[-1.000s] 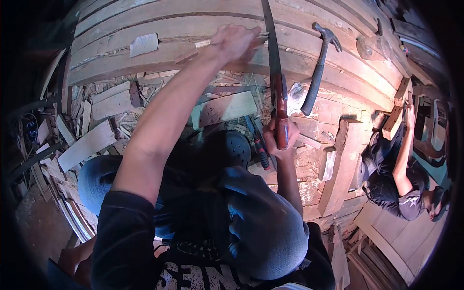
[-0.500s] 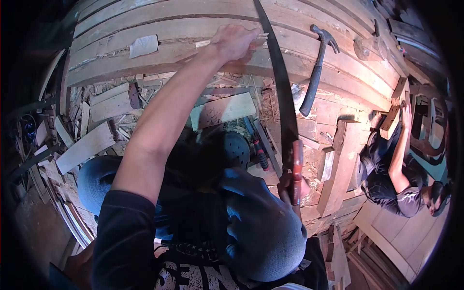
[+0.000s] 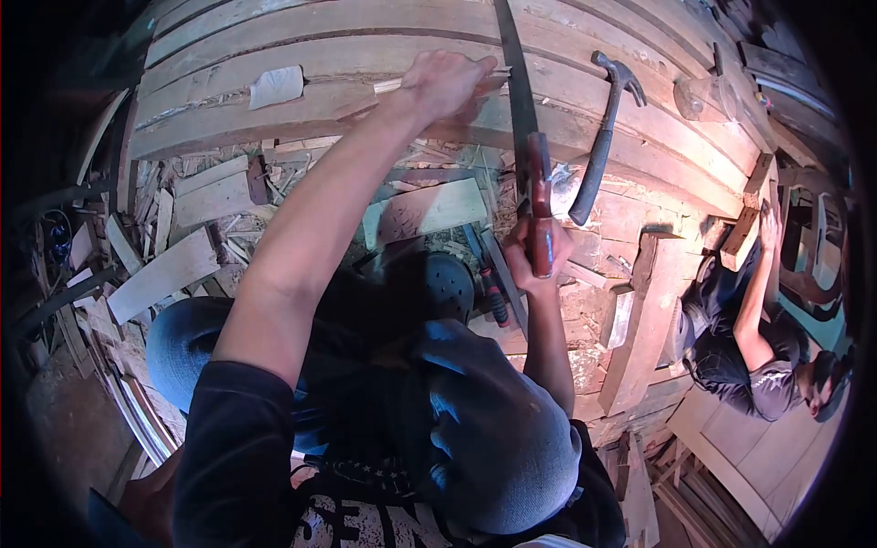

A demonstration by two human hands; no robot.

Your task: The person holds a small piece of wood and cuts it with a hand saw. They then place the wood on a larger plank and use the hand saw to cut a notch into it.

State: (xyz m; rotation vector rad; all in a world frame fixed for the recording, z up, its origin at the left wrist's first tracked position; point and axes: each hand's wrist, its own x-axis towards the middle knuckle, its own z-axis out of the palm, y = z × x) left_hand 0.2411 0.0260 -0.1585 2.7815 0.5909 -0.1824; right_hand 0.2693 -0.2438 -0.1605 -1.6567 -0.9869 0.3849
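My right hand is wrapped around the reddish-brown handle of a handsaw, whose dark blade points away from me over the slatted wooden bench. Just left of the blade, my left hand presses closed on a thin wood strip lying on the bench. The strip's right end shows at the blade's edge, while its middle is hidden under the hand. To the right of the saw lies a claw hammer, its dark handle hanging past the bench's near edge.
A pale scrap lies on the bench at left. Wood offcuts and shavings litter the floor, with a red-and-black handled tool by my foot. At right, another person crouches, a hand on a wood block.
My right hand has pushed the saw forward, away from me, so the handle is now much closer to the bench. My left hand stays on the strip.
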